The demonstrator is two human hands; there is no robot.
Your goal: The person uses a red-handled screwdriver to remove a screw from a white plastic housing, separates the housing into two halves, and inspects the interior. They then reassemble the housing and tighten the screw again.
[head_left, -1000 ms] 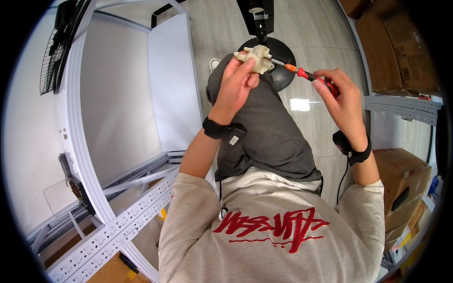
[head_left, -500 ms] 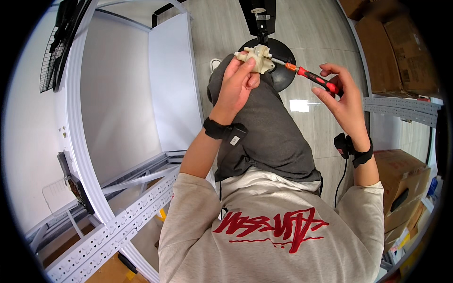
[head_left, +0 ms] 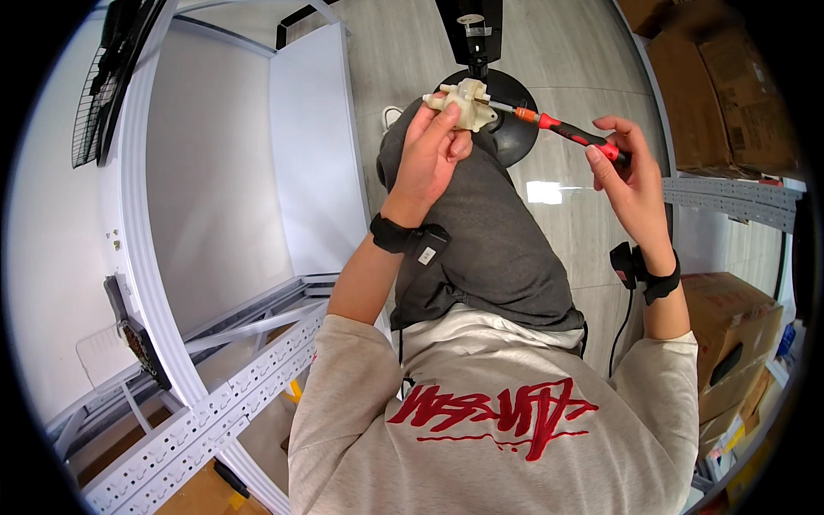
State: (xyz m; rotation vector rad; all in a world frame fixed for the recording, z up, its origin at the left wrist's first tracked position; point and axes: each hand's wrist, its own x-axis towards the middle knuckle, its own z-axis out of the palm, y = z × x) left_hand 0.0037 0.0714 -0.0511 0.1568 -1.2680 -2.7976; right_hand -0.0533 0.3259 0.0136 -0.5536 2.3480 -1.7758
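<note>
Pinched in my left hand (head_left: 433, 159) is a cream plastic housing (head_left: 470, 106) with short stubs, raised above my thigh. A red and black screwdriver (head_left: 571, 132) with an orange collar points leftward, its metal shaft reaching the right side of the housing. Where the tip meets the housing is too small to make out. My right hand (head_left: 629, 176) holds the far end of the screwdriver's handle between thumb and fingers, the index finger raised. Both wrists carry black straps with small boxes.
To the left is a white table (head_left: 73, 257) with a grey metal frame, small brass-coloured parts (head_left: 117, 245) and a dark tool lying on it. Ahead stands a round black base (head_left: 515, 142) with a post. Cardboard boxes (head_left: 730, 335) fill shelving on the right.
My right fingers have closed in on the screwdriver's handle end. The housing and screwdriver have shifted slightly, the housing a little to the left.
</note>
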